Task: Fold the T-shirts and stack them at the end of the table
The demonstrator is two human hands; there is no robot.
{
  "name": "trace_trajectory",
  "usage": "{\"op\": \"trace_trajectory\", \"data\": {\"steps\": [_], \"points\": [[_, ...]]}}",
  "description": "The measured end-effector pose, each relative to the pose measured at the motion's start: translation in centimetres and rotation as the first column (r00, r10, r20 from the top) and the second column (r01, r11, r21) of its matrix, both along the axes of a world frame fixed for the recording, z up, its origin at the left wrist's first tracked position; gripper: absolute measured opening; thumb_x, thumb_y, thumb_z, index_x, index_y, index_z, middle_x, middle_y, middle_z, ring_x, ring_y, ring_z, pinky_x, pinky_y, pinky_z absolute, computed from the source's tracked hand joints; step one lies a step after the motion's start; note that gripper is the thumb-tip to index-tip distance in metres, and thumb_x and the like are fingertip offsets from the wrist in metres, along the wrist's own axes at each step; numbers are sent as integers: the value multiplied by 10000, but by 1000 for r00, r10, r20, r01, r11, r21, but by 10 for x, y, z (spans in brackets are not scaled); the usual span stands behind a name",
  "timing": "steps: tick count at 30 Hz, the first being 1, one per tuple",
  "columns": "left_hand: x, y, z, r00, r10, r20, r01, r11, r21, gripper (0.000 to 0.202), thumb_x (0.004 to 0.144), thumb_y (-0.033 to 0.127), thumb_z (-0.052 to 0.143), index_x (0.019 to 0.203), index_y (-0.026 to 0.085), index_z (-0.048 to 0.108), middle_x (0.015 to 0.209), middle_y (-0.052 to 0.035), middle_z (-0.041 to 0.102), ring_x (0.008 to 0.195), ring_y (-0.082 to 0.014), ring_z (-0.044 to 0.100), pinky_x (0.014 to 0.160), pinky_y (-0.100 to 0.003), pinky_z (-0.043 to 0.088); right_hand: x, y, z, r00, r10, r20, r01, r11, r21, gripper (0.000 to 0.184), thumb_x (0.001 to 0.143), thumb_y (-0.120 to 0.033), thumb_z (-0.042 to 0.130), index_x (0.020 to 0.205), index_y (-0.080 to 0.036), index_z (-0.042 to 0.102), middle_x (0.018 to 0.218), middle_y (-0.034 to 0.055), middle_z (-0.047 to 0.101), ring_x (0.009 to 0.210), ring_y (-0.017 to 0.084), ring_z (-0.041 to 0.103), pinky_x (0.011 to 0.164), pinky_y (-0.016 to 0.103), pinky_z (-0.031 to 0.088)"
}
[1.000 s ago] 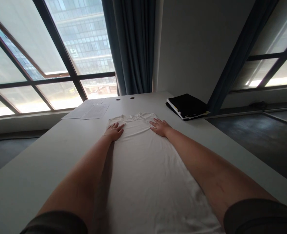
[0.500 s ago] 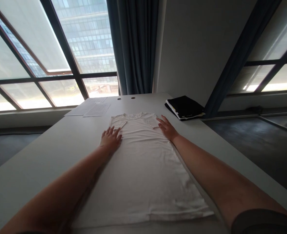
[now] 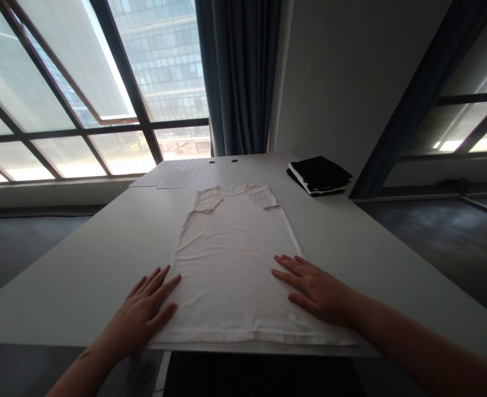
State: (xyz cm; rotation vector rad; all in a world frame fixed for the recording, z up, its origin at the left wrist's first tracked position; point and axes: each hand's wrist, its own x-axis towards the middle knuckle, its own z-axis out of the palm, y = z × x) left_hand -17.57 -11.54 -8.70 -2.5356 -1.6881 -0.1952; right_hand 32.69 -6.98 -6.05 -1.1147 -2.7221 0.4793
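Observation:
A white T-shirt [image 3: 231,264] lies spread flat, its collar at the far end and its hem along the table's near edge. Both short sleeves are folded inward onto the body. My left hand [image 3: 146,309] rests at the lower left side of the shirt, fingers stretched out and the fingertips at the fabric's edge. On the lower right part of the shirt lies my right hand [image 3: 309,286], palm down with fingers spread. Neither hand grips the cloth. Faint creases run across the middle of the shirt.
The shirt is on a white table [image 3: 98,264]. Paper sheets [image 3: 177,177] lie at the far left, and a stack of black folders [image 3: 320,175] sits at the far right. A dark blue curtain [image 3: 243,77] hangs behind, beside large windows.
Both hands have slid from the shirt's upper part near the sleeves down toward the hem, moving closer to me. The folded sleeves are now uncovered, and the fabric looks flatter.

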Motion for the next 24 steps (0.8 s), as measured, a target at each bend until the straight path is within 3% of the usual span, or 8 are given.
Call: {"op": "trace_trajectory", "data": {"steps": [4,9,12,15,18,21,24], "points": [[10,-16,6,1000,14,1,-14,999,-29,613,989,596,477,1569,415,398,1676,3,293,1523,-301,332,1235,-517,287,6,-22,-2,998,-51,32,50,999,11,592,1031,-537,459,1592,-372,370,1696,28,221,1549,317,238,1257,566,204],[6,-28,10,997,47,61,-42,996,-82,614,977,597,488,1554,389,444,1659,4,336,1521,-284,341,1253,-481,261,11,-26,-9,998,-59,19,57,995,79,582,1009,-530,490,1574,-472,362,1673,-20,280,1534,280,289,1255,540,265],[9,-44,7,984,139,112,-134,990,-54,626,967,573,493,1551,350,457,1630,-19,407,1494,-278,392,1227,-467,308,12,-21,-7,999,-43,-1,43,994,101,574,984,-528,530,1546,-457,435,1645,2,361,1500,302,365,1223,560,330],[17,-62,6,940,286,184,-289,957,-8,565,957,508,493,1477,291,535,1564,-63,508,1418,-279,489,1139,-458,405,8,-11,5,1000,-17,-10,18,994,109,494,968,-507,545,1446,-391,596,1545,56,521,1395,313,511,1158,533,434],[26,-73,8,882,392,260,-403,915,-12,397,934,469,506,1226,247,659,1473,-93,592,1332,-287,555,1060,-456,449,-7,6,24,999,25,-22,-22,992,122,389,978,-458,528,1303,-344,707,1366,89,663,1231,294,632,1057,477,518],[33,-76,14,848,418,326,-434,900,-24,247,901,444,522,896,238,657,1348,-96,664,1206,-291,615,1017,-444,459,-38,31,41,997,72,2,-72,989,125,351,985,-424,513,1222,-293,736,1228,96,723,1083,271,685,961,426,543],[41,-75,21,833,410,371,-421,905,-55,233,909,419,488,813,241,604,1139,-89,723,1038,-263,663,940,-399,479,-82,66,55,994,99,36,-104,982,161,321,973,-382,521,1139,-241,757,1132,93,755,1005,254,698,912,379,527]]}}
